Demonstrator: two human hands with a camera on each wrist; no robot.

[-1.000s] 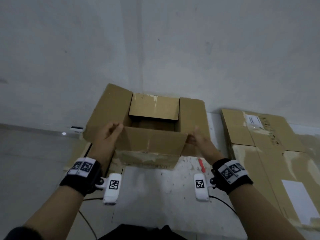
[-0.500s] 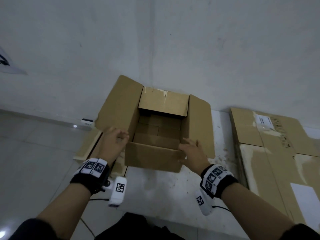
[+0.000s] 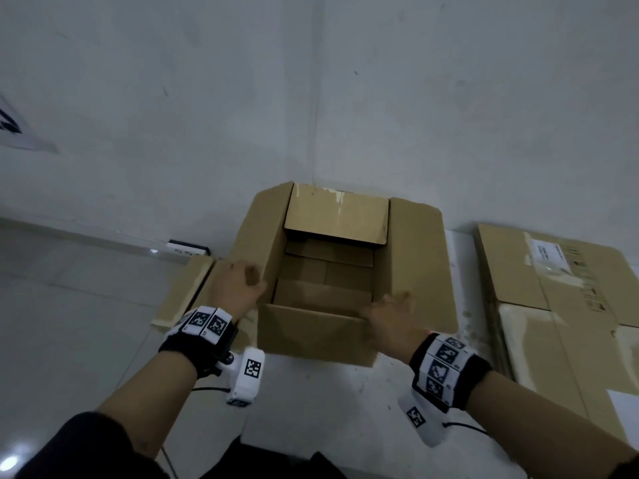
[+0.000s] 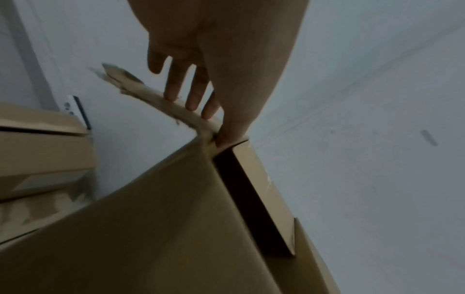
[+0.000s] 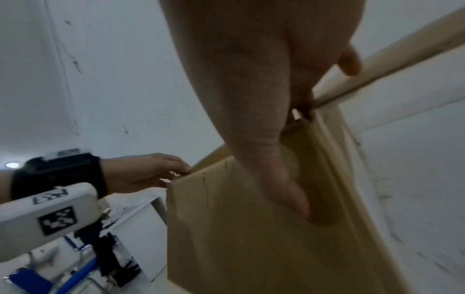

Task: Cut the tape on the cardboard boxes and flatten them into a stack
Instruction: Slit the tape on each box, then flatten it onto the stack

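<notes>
While its four top flaps stand open, the cardboard box sits upright on the white bench against the grey wall, its inside showing folded bottom flaps. The left hand is at the near left corner, where the left flap meets the front wall; in the left wrist view its fingers lie fairly straight along the outside of that flap's edge while the thumb goes down into the corner gap, so the hand seems to pinch the flap there, though the blur makes this uncertain. The right hand is at the near right corner, with its thumb laid flat against the outside of the front wall and its fingers reaching over the rim and out of sight; whether they curl round the rim I cannot tell. To the right, well apart from the box, flattened cardboard with a white label lies on the bench. More cardboard lies just beside the box's left side, near a white socket strip at the foot of the wall.
</notes>
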